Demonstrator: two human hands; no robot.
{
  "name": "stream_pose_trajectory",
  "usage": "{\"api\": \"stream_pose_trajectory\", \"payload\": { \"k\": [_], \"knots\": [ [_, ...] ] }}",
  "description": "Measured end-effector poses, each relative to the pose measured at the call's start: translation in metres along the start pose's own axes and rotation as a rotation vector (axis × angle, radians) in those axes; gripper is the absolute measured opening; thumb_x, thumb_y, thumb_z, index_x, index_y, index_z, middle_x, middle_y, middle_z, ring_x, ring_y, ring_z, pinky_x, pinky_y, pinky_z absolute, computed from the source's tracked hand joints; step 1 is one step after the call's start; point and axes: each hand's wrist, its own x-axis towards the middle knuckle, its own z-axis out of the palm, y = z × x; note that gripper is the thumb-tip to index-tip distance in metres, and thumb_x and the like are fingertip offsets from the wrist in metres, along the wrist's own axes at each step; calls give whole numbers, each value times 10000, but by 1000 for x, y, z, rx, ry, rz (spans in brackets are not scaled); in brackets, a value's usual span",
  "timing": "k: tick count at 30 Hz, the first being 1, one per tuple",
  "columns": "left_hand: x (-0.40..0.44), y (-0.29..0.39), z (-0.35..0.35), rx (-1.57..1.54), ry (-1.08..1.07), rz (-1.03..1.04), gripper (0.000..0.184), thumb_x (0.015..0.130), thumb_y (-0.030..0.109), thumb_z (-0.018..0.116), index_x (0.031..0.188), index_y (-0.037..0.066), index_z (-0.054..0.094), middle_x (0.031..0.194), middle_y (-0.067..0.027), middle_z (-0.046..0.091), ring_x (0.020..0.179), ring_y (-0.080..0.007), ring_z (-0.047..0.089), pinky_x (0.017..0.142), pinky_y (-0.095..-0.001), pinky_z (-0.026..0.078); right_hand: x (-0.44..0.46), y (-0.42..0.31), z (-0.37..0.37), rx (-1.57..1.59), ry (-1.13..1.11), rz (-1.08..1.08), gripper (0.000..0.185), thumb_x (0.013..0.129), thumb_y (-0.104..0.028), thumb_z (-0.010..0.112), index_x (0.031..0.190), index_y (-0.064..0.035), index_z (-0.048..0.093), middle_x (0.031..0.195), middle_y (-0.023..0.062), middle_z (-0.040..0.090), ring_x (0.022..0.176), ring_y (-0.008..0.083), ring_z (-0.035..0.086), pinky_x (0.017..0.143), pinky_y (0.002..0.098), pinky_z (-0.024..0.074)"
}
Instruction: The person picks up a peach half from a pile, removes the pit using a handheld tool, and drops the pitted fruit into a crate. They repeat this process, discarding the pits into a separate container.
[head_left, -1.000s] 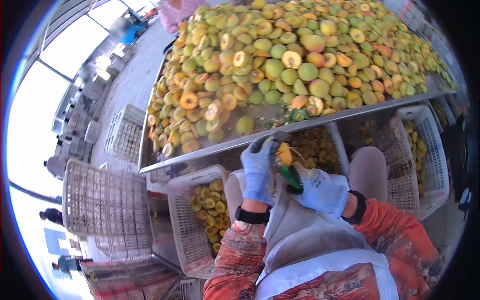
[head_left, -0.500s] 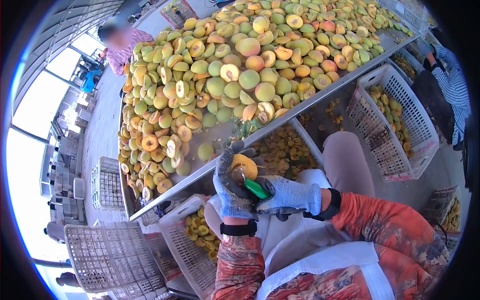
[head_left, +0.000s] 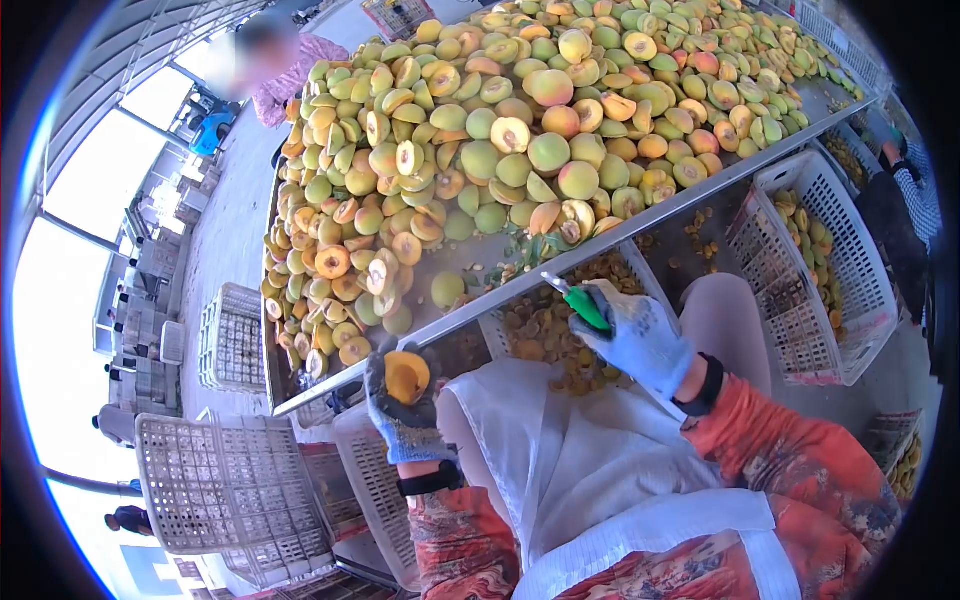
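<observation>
My left hand [head_left: 403, 412], in a worn blue-grey glove, is closed round a peach half [head_left: 407, 377] just off the table's near edge. Its cut side faces up, showing a smooth orange hollow. In my right hand [head_left: 636, 335], also gloved, is a pitting knife with a green handle [head_left: 587, 308] and a short metal tip pointing up and left. That hand is above a crate of peach pieces [head_left: 540, 325] below the table's edge. A large heap of halved peaches [head_left: 480, 160] covers much of the metal table [head_left: 440, 257].
A white crate [head_left: 860, 260] holding peach halves stands at the right, and another [head_left: 375, 480] is beside my left knee. Stacked crates [head_left: 225, 490] stand at lower left. One person [head_left: 285, 75] is across the table; another person's sleeve [head_left: 920, 200] shows at far right.
My hands have moved apart: the left with the peach half toward the left, the right with the knife up and right. The half's hollow, formerly brownish with the tool against it, now looks bare.
</observation>
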Motion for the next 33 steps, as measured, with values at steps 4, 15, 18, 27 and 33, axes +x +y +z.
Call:
{"api": "stream_pose_trajectory", "payload": {
  "k": [4, 15, 18, 27, 33],
  "knots": [
    [15, 29, -130, 1007, 43, 478, 301, 806, 31, 589, 1103, -1, 550, 952, -94, 592, 811, -167, 589, 693, -256, 506, -7, 26, 11, -261, -352, 264, 359, 745, -300, 648, 982, -72, 501, 698, 148, 591, 631, 340, 585, 545, 414, 460],
    [190, 7, -31, 1062, 204, 500, 410, 776, 58, 592, 1170, 1, 495, 944, -141, 613, 755, -188, 604, 607, -262, 474, -18, 16, 9, 18, -423, 264, 346, 749, -324, 648, 944, -70, 518, 752, 158, 590, 664, 352, 587, 570, 420, 462],
    [217, -3, -2, 1507, 85, 320, 707, 678, 229, 710, 1280, 24, 400, 1189, -191, 527, 1075, -280, 530, 890, -337, 421, -21, 28, 9, 44, -377, 290, 343, 742, -319, 655, 942, -75, 522, 751, 153, 594, 654, 341, 589, 577, 415, 464],
    [134, -24, 12, 713, -113, 158, 434, 733, 262, 631, 1101, 59, 520, 955, -117, 583, 794, -228, 589, 636, -302, 488, -11, 13, 8, 35, -512, 321, 374, 754, -311, 615, 1012, -68, 496, 769, 152, 612, 692, 322, 609, 581, 427, 456],
    [21, -48, 17, -20, -340, -375, 450, 827, 345, 535, 1122, 8, 495, 1009, -154, 565, 840, -250, 569, 649, -353, 492, -1, -34, 22, -80, -341, -72, 410, 769, -284, 584, 1095, -53, 491, 787, 136, 599, 631, 264, 600, 534, 367, 461]
  ]
}}
